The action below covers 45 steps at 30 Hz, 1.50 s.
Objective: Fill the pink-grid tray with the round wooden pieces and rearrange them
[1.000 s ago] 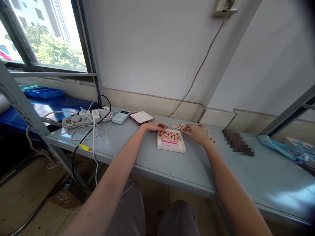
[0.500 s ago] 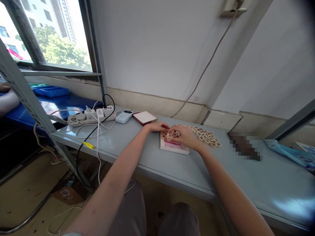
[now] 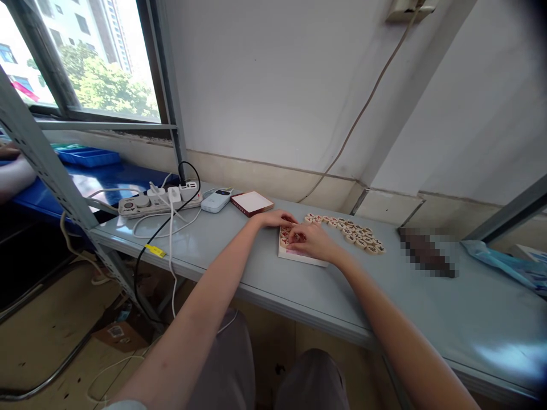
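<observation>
A shallow white box (image 3: pixel 299 258) lies on the grey shelf in front of me, with round Chinese chess pieces (image 3: pixel 285 234) marked in red inside its left part. My left hand (image 3: pixel 276 218) is closed at the box's far left corner, its thumb near the pieces and its fingertips partly hidden. Over the box, my right hand (image 3: pixel 314 241) bends its fingers and thumb together low among the pieces, pinching a chess piece that its fingers mostly cover. Several loose chess pieces (image 3: pixel 359 235) spread face up behind and to the right of the box.
A dark red box lid (image 3: pixel 253 203) lies behind my left hand. Farther left are a pale blue power bank (image 3: pixel 216 201) and a power strip (image 3: pixel 160 199) with trailing cables. On the right sit a pixelated dark item (image 3: pixel 427 253) and a blue plastic bag (image 3: pixel 506 265).
My right hand has lowered and moved slightly left into the box, carrying a chess piece down. More of the loose pieces behind it now show. My left hand stays nearly in place.
</observation>
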Motion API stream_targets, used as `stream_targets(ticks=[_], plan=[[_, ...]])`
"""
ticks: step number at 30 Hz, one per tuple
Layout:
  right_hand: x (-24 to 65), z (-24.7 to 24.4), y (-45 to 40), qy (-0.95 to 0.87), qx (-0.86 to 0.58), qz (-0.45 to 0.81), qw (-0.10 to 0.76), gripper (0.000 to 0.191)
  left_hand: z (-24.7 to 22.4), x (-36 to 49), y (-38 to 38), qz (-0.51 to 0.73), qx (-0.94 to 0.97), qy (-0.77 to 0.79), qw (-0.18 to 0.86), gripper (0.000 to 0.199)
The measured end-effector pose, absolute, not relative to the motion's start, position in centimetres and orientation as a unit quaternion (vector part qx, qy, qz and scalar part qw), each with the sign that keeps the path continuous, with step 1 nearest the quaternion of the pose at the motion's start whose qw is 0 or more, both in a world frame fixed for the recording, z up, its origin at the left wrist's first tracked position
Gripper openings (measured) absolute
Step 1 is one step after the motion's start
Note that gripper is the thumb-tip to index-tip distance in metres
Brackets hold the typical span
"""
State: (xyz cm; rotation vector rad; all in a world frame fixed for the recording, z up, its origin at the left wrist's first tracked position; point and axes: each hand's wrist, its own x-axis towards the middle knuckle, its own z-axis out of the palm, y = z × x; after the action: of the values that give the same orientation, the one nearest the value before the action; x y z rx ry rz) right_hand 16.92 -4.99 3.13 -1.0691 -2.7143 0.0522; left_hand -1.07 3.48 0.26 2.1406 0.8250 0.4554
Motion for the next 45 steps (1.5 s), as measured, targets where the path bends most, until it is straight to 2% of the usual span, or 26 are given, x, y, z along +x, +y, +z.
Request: stream_targets(ticks=[5, 8, 11, 14, 16, 20, 28, 31, 35, 37, 40, 45], plan=[[18.5, 3.5, -3.6, -0.905, -0.394, 0.032, 0.155, 0.022, 0.6, -0.9, 3.0, 0.175, 0.836, 0.332, 0.400, 0.042], [20.8, 2.6, -1.9, -0.844, -0.499, -0.072, 0.184, 0.028, 1.1, -1.0, 2.4, 0.162, 0.828, 0.338, 0.418, 0.048], [23.4, 1.0, -0.4, -0.777, -0.587, -0.188, 0.129, 0.037, 1.6, -1.3, 1.7, 0.151, 0.825, 0.331, 0.432, 0.054], [24.8, -0.1, 0.3, -0.755, -0.622, -0.198, 0.057, 0.039, 2.0, -1.7, 1.3, 0.128, 0.828, 0.342, 0.426, 0.064], [24.9, -0.1, 0.3, -0.765, -0.608, -0.206, 0.049, 0.035, 2.1, -1.8, 1.2, 0.111, 0.826, 0.351, 0.428, 0.070], [24.0, 0.6, -0.2, -0.779, -0.577, -0.229, 0.085, 0.031, 2.1, -1.8, 1.2, 0.103, 0.826, 0.347, 0.432, 0.073], [23.7, 2.2, -0.7, -0.775, -0.587, -0.173, 0.155, 0.031, 2.1, -1.8, 1.2, 0.108, 0.829, 0.340, 0.430, 0.073], [23.4, 3.8, -1.4, -0.791, -0.572, -0.106, 0.188, 0.033, 2.1, -1.7, 1.3, 0.112, 0.831, 0.339, 0.427, 0.069], [21.7, 5.5, -3.3, -0.886, -0.437, 0.063, 0.139, 0.031, 2.0, -1.4, 1.6, 0.123, 0.836, 0.345, 0.408, 0.062], [20.6, 5.7, -4.3, -0.909, -0.388, 0.103, 0.110, 0.029, 1.8, -1.3, 1.9, 0.127, 0.841, 0.344, 0.397, 0.060], [19.3, 5.5, -5.0, -0.926, -0.351, 0.103, 0.096, 0.026, 1.5, -1.1, 2.2, 0.130, 0.847, 0.337, 0.391, 0.056], [18.7, 4.6, -4.7, -0.926, -0.352, 0.063, 0.124, 0.021, 1.2, -1.0, 2.5, 0.139, 0.848, 0.332, 0.389, 0.054]])
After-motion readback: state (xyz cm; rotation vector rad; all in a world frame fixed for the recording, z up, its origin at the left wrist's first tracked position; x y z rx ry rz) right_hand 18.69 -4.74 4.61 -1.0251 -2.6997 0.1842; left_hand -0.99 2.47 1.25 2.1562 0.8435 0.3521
